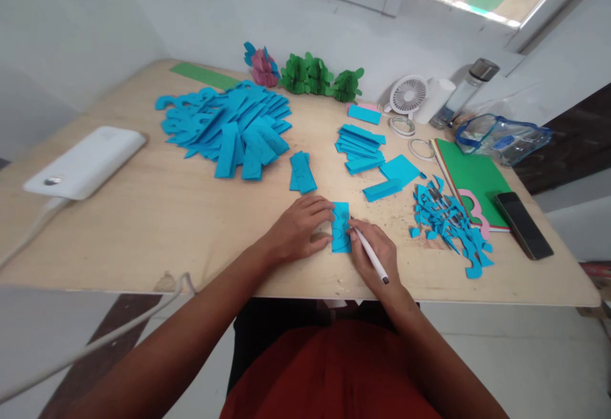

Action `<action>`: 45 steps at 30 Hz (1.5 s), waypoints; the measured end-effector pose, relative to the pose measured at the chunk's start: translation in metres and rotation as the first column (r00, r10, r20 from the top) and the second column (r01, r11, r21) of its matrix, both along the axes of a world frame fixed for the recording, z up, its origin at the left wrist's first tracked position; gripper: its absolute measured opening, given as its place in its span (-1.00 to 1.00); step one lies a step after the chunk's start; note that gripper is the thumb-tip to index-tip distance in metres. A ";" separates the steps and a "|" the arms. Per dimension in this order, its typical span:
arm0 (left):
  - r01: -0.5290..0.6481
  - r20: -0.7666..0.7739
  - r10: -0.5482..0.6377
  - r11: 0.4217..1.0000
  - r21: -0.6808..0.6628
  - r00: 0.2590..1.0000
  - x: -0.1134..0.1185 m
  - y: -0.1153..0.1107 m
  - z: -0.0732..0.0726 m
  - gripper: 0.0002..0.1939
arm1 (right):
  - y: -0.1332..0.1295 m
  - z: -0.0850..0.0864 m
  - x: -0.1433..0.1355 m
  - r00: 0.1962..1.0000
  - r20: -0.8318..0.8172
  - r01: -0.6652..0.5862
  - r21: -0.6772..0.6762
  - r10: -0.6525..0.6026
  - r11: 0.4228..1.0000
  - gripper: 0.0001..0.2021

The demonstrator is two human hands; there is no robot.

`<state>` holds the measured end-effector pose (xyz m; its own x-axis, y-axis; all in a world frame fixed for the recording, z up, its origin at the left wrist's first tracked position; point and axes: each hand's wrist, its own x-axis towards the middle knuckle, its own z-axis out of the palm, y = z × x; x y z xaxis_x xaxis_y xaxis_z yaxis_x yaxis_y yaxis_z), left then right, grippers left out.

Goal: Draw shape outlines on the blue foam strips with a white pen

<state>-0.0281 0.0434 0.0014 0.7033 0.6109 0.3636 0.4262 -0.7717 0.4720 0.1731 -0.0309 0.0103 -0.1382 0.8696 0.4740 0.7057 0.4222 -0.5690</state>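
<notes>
A small blue paper rectangle (340,228) with dark curved lines drawn on it lies on the table in front of me. My left hand (305,228) rests flat at its left side, fingers stretched out and fingertips touching the paper's edge. In my right hand (377,250) is a white pen (371,255), its tip near the paper's right edge. Just beyond lie two crossed blue strips (302,172); curved lines are drawn on them. Farther right sits a stack of folded blue paper pieces (360,148), with a folded blue strip (382,190) nearer me.
A large pile of blue paper (229,126) spreads at left. Blue scraps (443,212) lie at right beside a green pad (477,174) and a phone (524,225). A power bank (86,161) is far left. A fan (408,94), bottle (465,91) and green paper figures (308,75) line the wall.
</notes>
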 end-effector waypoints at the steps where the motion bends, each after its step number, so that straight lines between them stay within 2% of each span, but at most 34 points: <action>1: -0.003 0.002 0.003 1.000 0.000 1.000 0.000 0.000 0.000 -0.83 | 0.000 0.000 0.000 1.000 0.008 0.001 0.006 -0.001 1.000 -0.75; 9: -0.016 0.003 0.016 1.000 -0.001 1.000 -0.001 -0.001 0.003 -0.81 | -0.002 0.006 -0.004 0.991 0.130 0.010 0.050 -0.017 0.999 -0.74; 14: -0.022 0.025 0.022 1.000 0.002 0.999 -0.001 -0.003 0.004 -0.79 | -0.002 0.003 -0.005 0.979 0.205 0.007 0.074 -0.022 0.997 -0.74; 33: -0.052 -0.016 0.053 0.997 0.065 0.998 -0.002 -0.004 0.002 -0.62 | -0.002 -0.001 -0.004 0.977 0.211 0.012 0.080 -0.029 0.997 -0.74; 38: -0.050 -0.018 0.051 0.996 0.079 0.999 -0.002 -0.004 0.001 -0.64 | -0.001 0.000 -0.003 0.992 0.124 0.001 0.039 -0.006 0.999 -0.74; 41: -0.055 -0.018 0.056 0.995 0.085 0.998 -0.001 -0.004 0.001 -0.65 | -0.001 -0.001 -0.001 0.999 -0.044 0.014 -0.045 -0.016 0.999 -0.76; 45: -0.055 -0.013 0.056 0.995 0.087 0.998 -0.001 -0.005 0.002 -0.66 | 0.001 0.004 -0.001 0.950 -0.294 0.037 -0.225 -0.104 0.974 -0.79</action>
<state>-0.0293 0.0388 0.0035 0.6749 0.6159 0.4064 0.4763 -0.7842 0.3976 0.1723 -0.0300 0.0143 0.0474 0.9573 0.2853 0.5095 0.2225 -0.8312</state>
